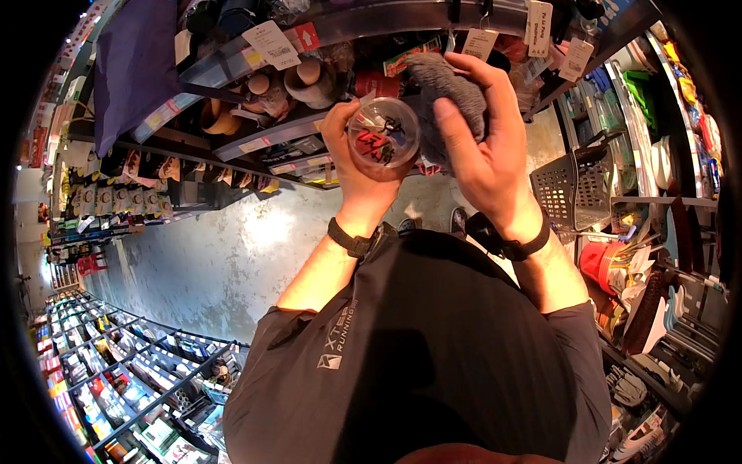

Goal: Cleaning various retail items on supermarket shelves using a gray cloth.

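My left hand [371,185] is closed around a round see-through plastic container [384,132]. Its circular end faces up at me and bears red and black handwritten marks. A grey fluffy cloth [446,95] is bunched in my right hand [493,145], thumb on the near side and fingers over the far side. The cloth is beside the container, at its right; whether the two touch is hard to tell. Just beyond both hands runs a store shelf [249,152] holding a wooden mortar [313,87] with a pestle, with a red package [377,84] farther right.
Price tags [271,45] hang from the upper shelf edge. A dark purple fabric item [136,75] hangs at the left. At the right stand a grey perforated plastic basket [571,185], red tubs [603,264] and brushes [646,313]. Stocked shelving [133,377] lines the lower left, beyond the concrete floor [220,261].
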Tool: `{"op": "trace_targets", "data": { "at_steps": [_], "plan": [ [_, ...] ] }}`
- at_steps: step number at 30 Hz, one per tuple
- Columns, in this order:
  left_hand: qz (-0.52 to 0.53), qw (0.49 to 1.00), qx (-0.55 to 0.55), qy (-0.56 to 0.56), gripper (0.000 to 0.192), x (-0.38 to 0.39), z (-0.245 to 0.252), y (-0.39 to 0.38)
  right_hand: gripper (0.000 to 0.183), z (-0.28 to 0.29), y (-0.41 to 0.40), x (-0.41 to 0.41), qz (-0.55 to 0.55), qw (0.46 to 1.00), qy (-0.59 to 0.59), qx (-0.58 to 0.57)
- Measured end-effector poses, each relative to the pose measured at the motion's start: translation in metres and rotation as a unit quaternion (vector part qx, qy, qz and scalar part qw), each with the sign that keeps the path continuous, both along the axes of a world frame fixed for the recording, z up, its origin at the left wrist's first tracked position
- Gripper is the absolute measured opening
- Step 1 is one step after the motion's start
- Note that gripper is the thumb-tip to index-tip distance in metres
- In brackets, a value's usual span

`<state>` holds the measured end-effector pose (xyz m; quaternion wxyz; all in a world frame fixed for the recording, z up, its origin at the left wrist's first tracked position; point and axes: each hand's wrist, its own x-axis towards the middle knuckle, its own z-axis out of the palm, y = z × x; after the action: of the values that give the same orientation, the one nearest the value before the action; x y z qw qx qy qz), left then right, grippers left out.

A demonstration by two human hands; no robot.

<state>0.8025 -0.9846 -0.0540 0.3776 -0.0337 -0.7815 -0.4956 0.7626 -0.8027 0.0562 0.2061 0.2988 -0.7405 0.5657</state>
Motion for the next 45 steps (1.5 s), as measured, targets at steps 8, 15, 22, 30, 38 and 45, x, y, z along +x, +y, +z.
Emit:
{"op": "trace_targets", "data": {
  "at_steps": [8,15,22,30,38,45],
  "plan": [
    [0.004,0.997,0.063,0.033,0.092,-0.004,-0.007,0.004,0.048,0.009,-0.030,0.017,0.052,0.967,0.171,0.182],
    [0.032,0.999,0.018,0.025,0.101,0.007,-0.004,-0.004,0.042,-0.014,0.001,-0.024,-0.041,0.987,0.083,0.134],
    [0.082,0.972,-0.217,0.045,0.084,0.003,0.011,-0.006,0.049,-0.015,-0.026,0.019,0.045,0.978,0.164,0.124],
    [-0.004,0.998,0.022,-0.057,0.072,0.012,-0.018,0.014,0.049,-0.042,-0.011,0.007,0.022,0.982,0.114,0.148],
    [-0.057,0.980,-0.052,-0.185,0.045,-0.007,-0.058,0.029,0.032,-0.063,0.001,0.030,0.043,0.975,0.114,0.187],
    [-0.050,0.986,-0.059,-0.147,0.097,0.008,-0.051,0.071,0.044,-0.091,0.061,0.006,-0.006,0.985,0.012,0.171]
  ]
}}
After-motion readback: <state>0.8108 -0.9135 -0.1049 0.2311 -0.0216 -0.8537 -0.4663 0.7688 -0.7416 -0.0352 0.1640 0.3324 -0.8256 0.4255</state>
